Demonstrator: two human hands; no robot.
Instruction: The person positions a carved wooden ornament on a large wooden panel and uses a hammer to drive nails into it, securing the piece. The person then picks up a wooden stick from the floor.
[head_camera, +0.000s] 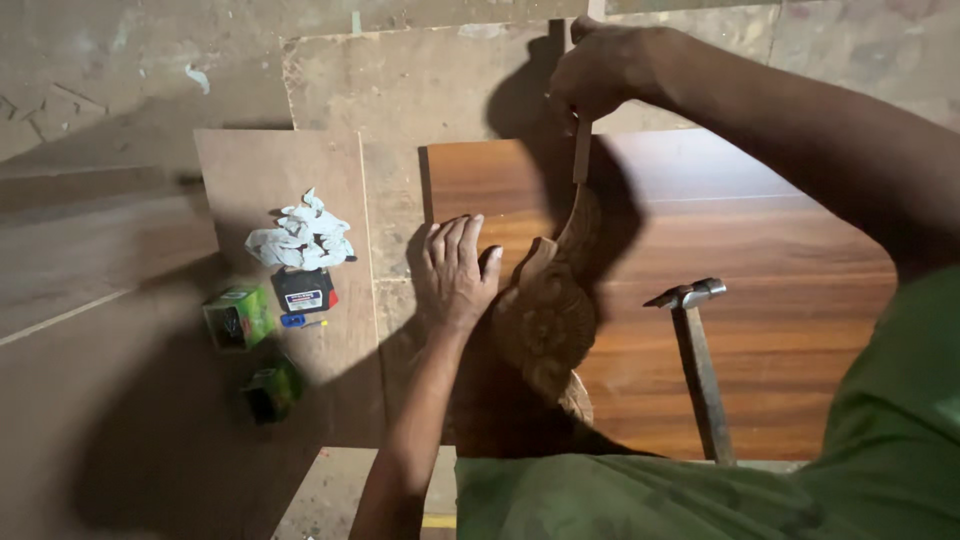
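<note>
Clearly you pressed your left hand flat, fingers together, beside the carved wooden piece on the brown board to steady it, while your right hand gripped a thin tool above it; the hammer lay close by.

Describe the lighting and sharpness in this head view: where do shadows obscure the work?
Head view: dim, warm light; heavy shadow over the carved wooden piece under the left hand; raised right hand dark; steel claw hammer clearer; overall softly blurred.
</note>
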